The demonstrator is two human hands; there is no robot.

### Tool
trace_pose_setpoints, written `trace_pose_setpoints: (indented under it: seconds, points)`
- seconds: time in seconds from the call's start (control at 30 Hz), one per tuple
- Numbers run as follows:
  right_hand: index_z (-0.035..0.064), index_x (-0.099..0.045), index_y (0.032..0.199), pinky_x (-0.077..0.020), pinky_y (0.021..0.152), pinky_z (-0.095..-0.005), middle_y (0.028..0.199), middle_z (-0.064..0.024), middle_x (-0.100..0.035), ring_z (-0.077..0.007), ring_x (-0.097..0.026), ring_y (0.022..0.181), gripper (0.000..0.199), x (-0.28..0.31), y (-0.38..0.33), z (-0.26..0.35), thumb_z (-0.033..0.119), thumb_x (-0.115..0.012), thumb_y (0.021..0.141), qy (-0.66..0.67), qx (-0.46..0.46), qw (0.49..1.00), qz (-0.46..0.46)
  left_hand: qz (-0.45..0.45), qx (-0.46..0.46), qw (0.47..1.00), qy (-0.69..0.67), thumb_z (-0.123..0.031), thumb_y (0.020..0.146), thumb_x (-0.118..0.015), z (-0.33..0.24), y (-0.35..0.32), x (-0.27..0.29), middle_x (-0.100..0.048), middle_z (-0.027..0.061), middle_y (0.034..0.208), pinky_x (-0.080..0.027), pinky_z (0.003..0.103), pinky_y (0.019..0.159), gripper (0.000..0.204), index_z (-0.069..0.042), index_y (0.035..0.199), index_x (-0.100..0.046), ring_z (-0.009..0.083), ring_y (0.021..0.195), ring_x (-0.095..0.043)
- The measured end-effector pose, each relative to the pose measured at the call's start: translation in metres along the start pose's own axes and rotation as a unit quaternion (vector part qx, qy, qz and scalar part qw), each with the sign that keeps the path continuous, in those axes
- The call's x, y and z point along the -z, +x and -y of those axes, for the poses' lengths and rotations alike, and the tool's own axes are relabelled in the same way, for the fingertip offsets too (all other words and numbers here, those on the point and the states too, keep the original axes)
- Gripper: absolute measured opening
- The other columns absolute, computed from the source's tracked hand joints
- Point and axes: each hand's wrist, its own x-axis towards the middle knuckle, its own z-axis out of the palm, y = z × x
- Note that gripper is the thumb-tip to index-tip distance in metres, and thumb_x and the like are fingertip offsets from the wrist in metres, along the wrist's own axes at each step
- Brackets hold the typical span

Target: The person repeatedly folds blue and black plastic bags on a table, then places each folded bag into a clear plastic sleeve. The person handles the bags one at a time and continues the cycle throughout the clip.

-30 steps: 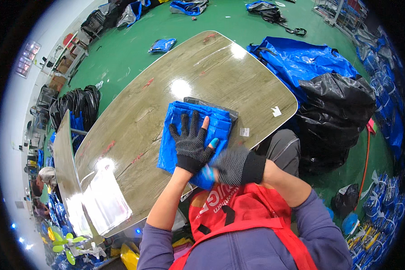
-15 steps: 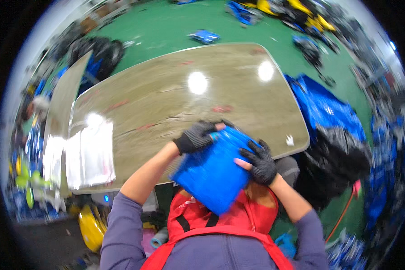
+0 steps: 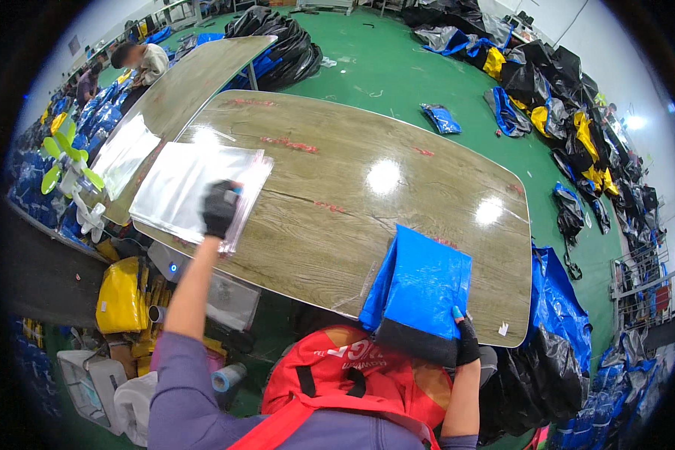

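1. Far to the left of the wooden worktop point(image 3: 337, 187), a green and white plastic fan point(image 3: 71, 169) is standing beside a heap of blue goods.
2. A stack of clear plastic bags point(image 3: 180, 184) is lying flat on the worktop's left end, with a second sheet of clear plastic point(image 3: 124, 154) lying on the neighbouring table just beyond that end.
3. The left hand point(image 3: 220, 208), in a black glove, is reaching out over the worktop's left end and pressing down on the near right corner of the bag stack; its grip is curling onto the top bag's edge, though whether it is pinching the plastic I cannot tell.
4. A yellow bag point(image 3: 120, 296) is sitting on the floor below the worktop's near left edge.
5. A folded blue tarp-like bag point(image 3: 420, 289) is lying at the worktop's near edge, right of centre, its dark lower end overhanging toward the person's red vest.
6. The right hand point(image 3: 466, 341), also in a black glove, is grasping the blue bag's lower right corner, its grip clenched on that corner at the worktop's near edge.
7. Black sacks point(image 3: 547, 375) are piling on the floor by the worktop's right end.
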Motion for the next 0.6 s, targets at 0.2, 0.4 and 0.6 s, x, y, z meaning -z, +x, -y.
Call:
trace_pose_setpoints:
  seconds: [0.2,0.4,0.6]
  points:
    - [0.0040,-0.042,0.137,-0.0508,0.089,-0.0421,0.127,-0.0147,-0.056,-0.0285,-0.059,0.106,0.067,0.013,-0.006,-0.002,0.038,-0.068,0.085,-0.002,-0.010,1.000,-0.015,0.153,0.036,0.964,0.214,-0.028,0.076,-0.067,0.118,0.025,0.010,-0.064,0.0111,0.089,-0.047,0.044,0.080,0.023,-0.014,0.093,-0.066,0.0323,0.092,-0.059]
    - [0.0034,-0.041,0.139,-0.0488,0.092,-0.0407,0.131,-0.0137,-0.053,-0.0257,-0.057,0.111,0.068,0.023,-0.007,-0.005,0.040,-0.065,0.087,0.073,0.005,0.996,-0.058,0.213,-0.040,0.972,-0.089,-0.012,0.071,-0.064,-0.083,-0.038,-0.061,-0.063,0.0129,0.081,-0.047,0.043,0.074,0.009,-0.008,0.079,-0.064,0.0338,0.082,-0.059]
    - [0.0001,-0.044,0.136,-0.0511,0.087,-0.0344,0.123,-0.0143,-0.058,-0.0236,-0.061,0.102,0.067,0.045,-0.041,0.046,0.035,-0.069,0.084,-0.171,0.087,0.981,0.029,0.288,-0.163,0.927,-0.178,-0.009,0.070,-0.064,-0.182,-0.105,-0.101,-0.061,0.0154,0.087,-0.045,0.041,0.078,0.016,-0.004,0.085,-0.061,0.0335,0.087,-0.058]
